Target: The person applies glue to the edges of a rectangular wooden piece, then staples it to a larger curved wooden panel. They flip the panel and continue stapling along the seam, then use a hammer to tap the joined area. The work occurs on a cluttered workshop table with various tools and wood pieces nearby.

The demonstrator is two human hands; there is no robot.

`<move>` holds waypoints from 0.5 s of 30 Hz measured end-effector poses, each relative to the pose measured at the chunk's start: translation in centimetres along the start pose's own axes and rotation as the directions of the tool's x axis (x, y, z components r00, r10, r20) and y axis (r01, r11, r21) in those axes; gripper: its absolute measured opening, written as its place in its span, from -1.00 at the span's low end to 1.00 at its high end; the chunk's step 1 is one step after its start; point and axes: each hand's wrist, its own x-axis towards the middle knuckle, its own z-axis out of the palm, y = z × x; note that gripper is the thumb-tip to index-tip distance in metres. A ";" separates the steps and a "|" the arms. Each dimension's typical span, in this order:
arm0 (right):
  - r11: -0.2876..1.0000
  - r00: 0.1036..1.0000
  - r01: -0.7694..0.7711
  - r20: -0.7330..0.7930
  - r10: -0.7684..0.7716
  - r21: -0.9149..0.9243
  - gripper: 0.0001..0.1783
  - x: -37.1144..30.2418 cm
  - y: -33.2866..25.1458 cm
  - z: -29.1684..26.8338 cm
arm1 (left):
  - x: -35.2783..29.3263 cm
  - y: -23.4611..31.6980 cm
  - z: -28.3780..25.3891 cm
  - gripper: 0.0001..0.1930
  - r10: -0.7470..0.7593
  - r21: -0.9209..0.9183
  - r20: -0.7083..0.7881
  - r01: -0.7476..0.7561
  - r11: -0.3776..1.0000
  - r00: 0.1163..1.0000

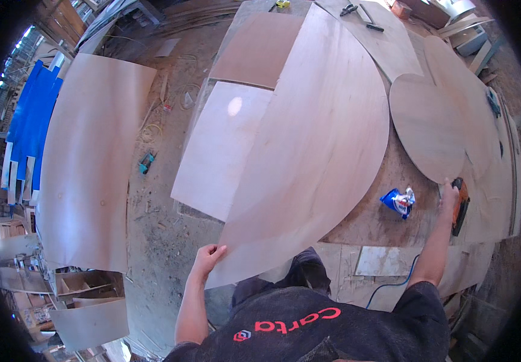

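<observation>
Between the finger and thumb of my left hand point(210, 260) is the near corner of a large thin plywood sheet point(318, 133). The sheet has one straight edge and one curved edge, and it lies across the work table. Far to the right, my right hand point(449, 194) is closed round an orange and black nail gun point(461, 208), whose grip is partly hidden by the fingers. Just beyond that hand is the tip of a rounded plywood piece point(427, 127). A crumpled blue and white packet point(398, 202) lies on the table between the curved sheet and my right hand.
A pale rectangular panel point(221, 148) and a browner one point(257, 48) lie left of the curved sheet. Another large sheet point(88, 163) stands farther left. A hammer point(371, 19) is at the table's far end. A blue hose point(393, 285) runs near my right forearm. A teal tool point(146, 162) lies on the floor.
</observation>
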 end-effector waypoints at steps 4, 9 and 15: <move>0.841 0.854 0.437 0.146 -0.499 0.319 -0.77 -26.2 -3.9 -2.0 | -1.6 -2.0 -3.2 -0.60 -0.056 -0.071 0.141 0.066 0.995 0.988; 0.904 0.765 -0.297 0.643 0.033 0.308 -0.55 -53.1 4.4 -2.0 | -0.1 -1.3 -1.9 -0.68 0.071 -0.169 0.300 -0.020 0.985 0.951; 0.485 0.092 -0.870 0.996 -0.011 0.086 -0.43 -68.1 -0.7 -2.5 | 3.3 -4.7 -1.1 -0.76 0.154 -0.315 0.313 -0.050 0.948 0.937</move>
